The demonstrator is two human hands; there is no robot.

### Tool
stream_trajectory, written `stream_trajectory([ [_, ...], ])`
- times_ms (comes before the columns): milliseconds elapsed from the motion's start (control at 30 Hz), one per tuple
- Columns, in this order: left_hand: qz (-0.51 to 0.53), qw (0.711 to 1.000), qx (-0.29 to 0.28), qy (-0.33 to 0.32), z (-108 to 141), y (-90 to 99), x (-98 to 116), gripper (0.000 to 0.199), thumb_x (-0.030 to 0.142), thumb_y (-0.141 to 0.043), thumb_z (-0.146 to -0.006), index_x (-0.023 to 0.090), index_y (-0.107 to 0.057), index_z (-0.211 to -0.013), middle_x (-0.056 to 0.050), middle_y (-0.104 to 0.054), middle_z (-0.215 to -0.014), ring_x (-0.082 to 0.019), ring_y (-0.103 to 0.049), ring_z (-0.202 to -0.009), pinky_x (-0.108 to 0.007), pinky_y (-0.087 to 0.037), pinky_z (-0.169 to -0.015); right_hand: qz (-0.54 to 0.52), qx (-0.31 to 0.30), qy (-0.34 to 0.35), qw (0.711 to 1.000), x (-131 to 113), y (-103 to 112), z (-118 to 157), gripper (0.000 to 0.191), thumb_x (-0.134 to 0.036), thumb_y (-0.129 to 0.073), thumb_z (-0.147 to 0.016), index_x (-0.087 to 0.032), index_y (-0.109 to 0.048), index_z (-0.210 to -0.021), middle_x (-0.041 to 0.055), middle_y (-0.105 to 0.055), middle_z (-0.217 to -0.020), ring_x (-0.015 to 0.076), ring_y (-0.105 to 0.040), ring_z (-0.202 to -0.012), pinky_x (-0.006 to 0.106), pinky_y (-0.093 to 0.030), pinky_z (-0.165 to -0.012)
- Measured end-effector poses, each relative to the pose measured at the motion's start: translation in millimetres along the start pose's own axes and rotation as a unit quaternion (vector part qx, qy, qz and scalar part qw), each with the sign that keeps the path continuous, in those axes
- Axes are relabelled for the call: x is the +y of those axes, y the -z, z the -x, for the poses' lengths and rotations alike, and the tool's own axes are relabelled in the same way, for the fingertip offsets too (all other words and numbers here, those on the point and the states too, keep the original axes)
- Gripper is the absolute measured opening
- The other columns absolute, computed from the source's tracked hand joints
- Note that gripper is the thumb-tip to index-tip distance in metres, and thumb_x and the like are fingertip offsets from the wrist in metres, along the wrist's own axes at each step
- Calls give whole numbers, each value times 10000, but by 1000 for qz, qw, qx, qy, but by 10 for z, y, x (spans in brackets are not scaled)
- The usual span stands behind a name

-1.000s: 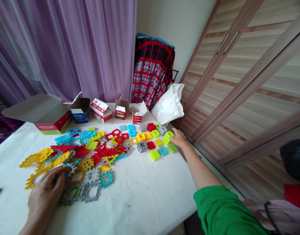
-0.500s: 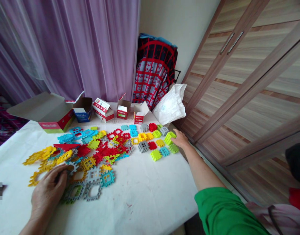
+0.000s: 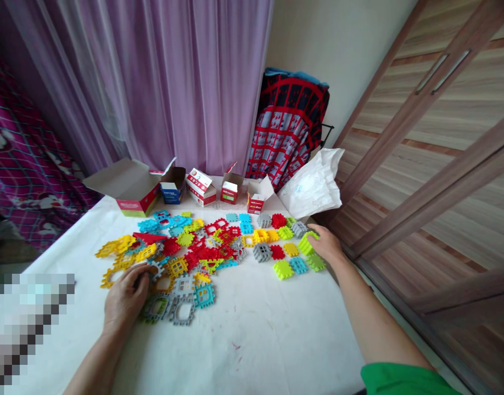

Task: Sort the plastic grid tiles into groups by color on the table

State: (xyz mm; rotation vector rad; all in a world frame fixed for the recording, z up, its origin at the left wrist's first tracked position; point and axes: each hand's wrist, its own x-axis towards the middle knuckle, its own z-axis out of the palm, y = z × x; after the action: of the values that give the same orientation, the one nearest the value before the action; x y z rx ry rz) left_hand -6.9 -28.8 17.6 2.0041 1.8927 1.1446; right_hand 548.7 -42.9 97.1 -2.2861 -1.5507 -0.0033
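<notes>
My left hand (image 3: 126, 293) rests at the near left of the loose pile, its fingers curled by a grey toothed piece (image 3: 156, 270); whether they grip it is hard to tell. At the right end of the sorted pieces, my right hand (image 3: 325, 243) has its fingers closed at the edge of a lime-green stack (image 3: 307, 243). A grey piece with a round opening (image 3: 183, 311) and a teal square piece (image 3: 204, 295) lie near my left hand. Left of the lime stack are a yellow piece (image 3: 290, 249) and a blue piece (image 3: 298, 265).
Open small boxes stand along the table's back edge, among them a blue one (image 3: 172, 189) and a red one (image 3: 231, 189). A larger open box (image 3: 136, 192) is at their left. A white bag (image 3: 313, 184) sits at the back right, near the wooden wardrobe (image 3: 400, 126).
The camera view has turned left, so the scene sits further right in the picture. Both hands stay at about the same places among the pieces.
</notes>
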Motion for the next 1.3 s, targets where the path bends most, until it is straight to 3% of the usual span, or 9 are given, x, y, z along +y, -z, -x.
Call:
stream_trajectory([
  [133, 19, 1000, 10, 0, 28, -37, -35, 335, 406, -464, -794, 240, -736, -896, -58, -762, -1075, -223, -703, -976, -327, -546, -897, -55, 17, 111, 992, -496, -158, 21, 369, -209, -527, -818, -213, -706, -1141, 71, -658, -1283, 237, -596, -1193, 360, -439, -1063],
  [267, 30, 999, 22, 3, 56, -64, -70, 300, 391, -482, -794, 252, -730, -889, -39, -766, -1058, -208, -704, -976, -314, -543, -908, -97, -19, 186, 978, -1188, -425, 142, 323, -193, -533, -821, -220, -733, -1073, 64, -691, -1220, 219, -611, -1163, 353, -448, -1052],
  [500, 71, 994, 75, 31, 90, -115, -119, 312, 386, -440, -864, 243, -714, -907, -51, -759, -1033, -198, -695, -1007, -324, -554, -901, -96, -151, 264, 948, -2561, -971, 561, 285, -193, -550, -862, -280, -749, -1047, 7, -741, -1121, 185, -665, -1055, 295, -494, -939],
  [667, 91, 992, 81, 36, 105, -140, -134, 280, 367, -464, -866, 259, -718, -914, -31, -762, -1023, -190, -698, -1004, -322, -557, -903, -38, -172, 281, 943, -3207, -1184, 663, 329, -239, -583, -858, -251, -706, -1163, 64, -687, -1230, 232, -610, -1139, 347, -458, -984],
  [800, 104, 991, 76, 41, 100, -152, -153, 272, 373, -477, -860, 266, -723, -902, -21, -764, -1026, -194, -696, -1014, -319, -556, -906, 25, -183, 275, 944, -3400, -1261, 639, 368, -275, -588, -865, -192, -671, -1214, 121, -652, -1264, 277, -571, -1176, 395, -442, -993],
  [1033, 126, 989, 61, 49, 78, -144, -170, 262, 395, -498, -853, 272, -723, -903, -13, -762, -1034, -198, -691, -1014, -319, -547, -910, 40, -178, 274, 944, -3458, -1298, 599, 236, -313, -552, -908, -216, -733, -1023, 93, -711, -1136, 251, -599, -1117, 367, -454, -958],
  [1200, 113, 990, 71, 56, 75, -127, -155, 268, 404, -503, -846, 271, -725, -916, -14, -757, -1034, -194, -694, -983, -309, -551, -875, 4, -137, 248, 959, -3285, -1205, 557, 351, -252, -388, -974, -175, -698, -1119, 120, -699, -1174, 243, -618, -1105, 364, -458, -962],
  [1300, 98, 992, 76, 16, 74, -100, -138, 275, 382, -486, -863, 257, -716, -946, -33, -754, -1046, -197, -696, -964, -319, -552, -867, -154, -125, 155, 968, -3017, -1153, 578, 322, -263, -448, -943, -214, -681, -1160, 74, -723, -1127, 219, -653, -1043, 339, -491, -921],
])
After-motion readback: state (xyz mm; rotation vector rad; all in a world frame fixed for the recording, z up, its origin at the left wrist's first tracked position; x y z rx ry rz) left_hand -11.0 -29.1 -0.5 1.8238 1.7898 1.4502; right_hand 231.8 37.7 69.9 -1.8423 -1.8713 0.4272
